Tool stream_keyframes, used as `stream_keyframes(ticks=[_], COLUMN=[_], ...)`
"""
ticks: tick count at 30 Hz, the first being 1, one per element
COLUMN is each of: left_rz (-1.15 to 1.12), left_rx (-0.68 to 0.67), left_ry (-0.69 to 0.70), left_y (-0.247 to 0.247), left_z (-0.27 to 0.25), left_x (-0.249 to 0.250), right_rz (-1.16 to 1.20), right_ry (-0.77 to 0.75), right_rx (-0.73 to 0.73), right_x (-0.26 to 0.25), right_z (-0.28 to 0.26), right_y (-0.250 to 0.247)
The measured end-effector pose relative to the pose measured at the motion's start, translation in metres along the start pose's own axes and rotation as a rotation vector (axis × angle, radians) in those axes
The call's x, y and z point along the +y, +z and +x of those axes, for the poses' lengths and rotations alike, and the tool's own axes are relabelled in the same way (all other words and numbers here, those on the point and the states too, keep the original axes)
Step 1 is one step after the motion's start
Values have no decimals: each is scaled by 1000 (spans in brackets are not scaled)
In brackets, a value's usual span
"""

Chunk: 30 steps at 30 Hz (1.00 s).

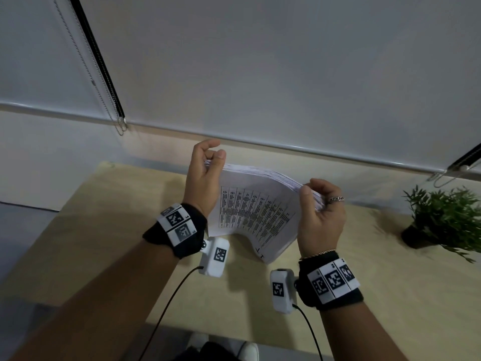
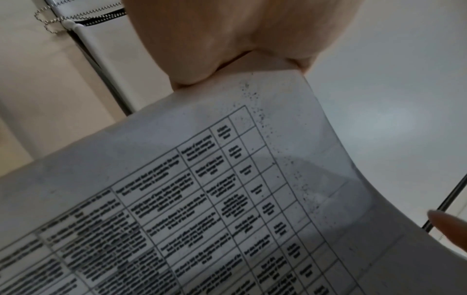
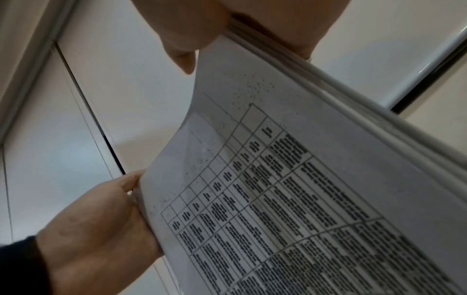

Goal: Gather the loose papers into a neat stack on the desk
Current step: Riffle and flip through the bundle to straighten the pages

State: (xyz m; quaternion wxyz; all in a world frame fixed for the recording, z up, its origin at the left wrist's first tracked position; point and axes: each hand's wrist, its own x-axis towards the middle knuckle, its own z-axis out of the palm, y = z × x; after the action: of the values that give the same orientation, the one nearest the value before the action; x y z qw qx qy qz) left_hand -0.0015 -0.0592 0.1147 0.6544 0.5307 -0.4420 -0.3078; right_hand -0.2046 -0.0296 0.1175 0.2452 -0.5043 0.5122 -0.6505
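A thick sheaf of white papers [image 1: 257, 212] printed with a table stands on edge over the wooden desk [image 1: 104, 230], bowed toward me. My left hand [image 1: 205, 175] grips its upper left corner, thumb on the near sheet. My right hand [image 1: 321, 212], wearing a ring, grips the upper right corner with fingers curled behind the sheets. In the left wrist view the printed page [image 2: 227, 199] fills the frame under the thumb [image 2: 202, 49]. The right wrist view shows the sheaf's layered edge [image 3: 353, 111] and the left hand [image 3: 101, 229] at the far side.
A small potted plant [image 1: 442, 220] sits on the desk at the right. Window blinds with bead chains [image 1: 119, 126] hang behind the desk. Cables run from both wrist cameras toward the near desk edge.
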Motion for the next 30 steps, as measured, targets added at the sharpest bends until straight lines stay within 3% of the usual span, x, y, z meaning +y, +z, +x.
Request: stream_keyframes(ticks=[5,9,13,20,25,30], left_rz=[-5,12,8,-39,12,171], left_rx=[-4,-1,-14,-40,-192,-246], left_ry=[19,39,21,46,-1,-5], left_y=[1,2,3,0,-20,-26], left_z=[0,-3,-4,-7,-21,-14], left_x=[2,3,5,-4,-31,-33], right_rz=[43,-8,11,80,75,91], right_ry=[71,20,43,58,113,199], right_rx=[50,5,95,117,-121,-163], right_x=[1,1,5,4,22,33], right_z=[-1,-2,3,4,1,10], right_y=[2,3,2,5,-5,-12])
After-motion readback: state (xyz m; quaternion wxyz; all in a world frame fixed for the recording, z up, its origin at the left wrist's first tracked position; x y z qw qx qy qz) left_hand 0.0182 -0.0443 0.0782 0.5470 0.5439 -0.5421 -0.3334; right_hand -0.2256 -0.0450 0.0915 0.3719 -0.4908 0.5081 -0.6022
